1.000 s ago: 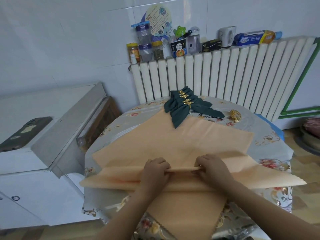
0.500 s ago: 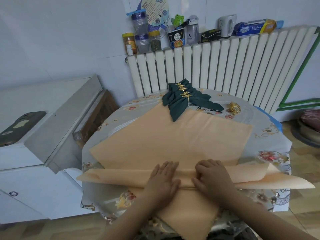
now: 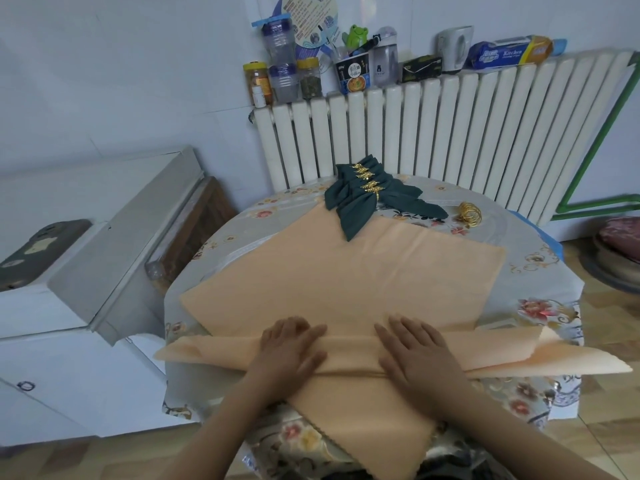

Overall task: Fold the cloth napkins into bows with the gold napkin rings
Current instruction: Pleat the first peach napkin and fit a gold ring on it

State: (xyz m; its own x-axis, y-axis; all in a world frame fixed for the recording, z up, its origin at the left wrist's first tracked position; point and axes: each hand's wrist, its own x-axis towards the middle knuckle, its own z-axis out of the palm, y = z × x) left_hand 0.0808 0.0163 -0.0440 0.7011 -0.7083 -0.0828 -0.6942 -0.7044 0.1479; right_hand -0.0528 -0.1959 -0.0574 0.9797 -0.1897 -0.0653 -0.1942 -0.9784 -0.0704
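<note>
Both hands, left [image 3: 289, 351] and right [image 3: 417, 355], press flat with fingers straight on the folded peach napkin [image 3: 343, 282] on the bench [image 3: 540, 268]. Beyond it lie green bows [image 3: 370, 197] and spare gold rings [image 3: 469, 213].

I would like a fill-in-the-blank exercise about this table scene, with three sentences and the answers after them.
1. Both hands, left and right, press flat on the ______ coloured napkin.
2. The finished dark green bows are held by rings of ______ colour.
3. The spare napkin rings lie on the table to the ______ of the green bows.

Missing words: peach; gold; right
</note>
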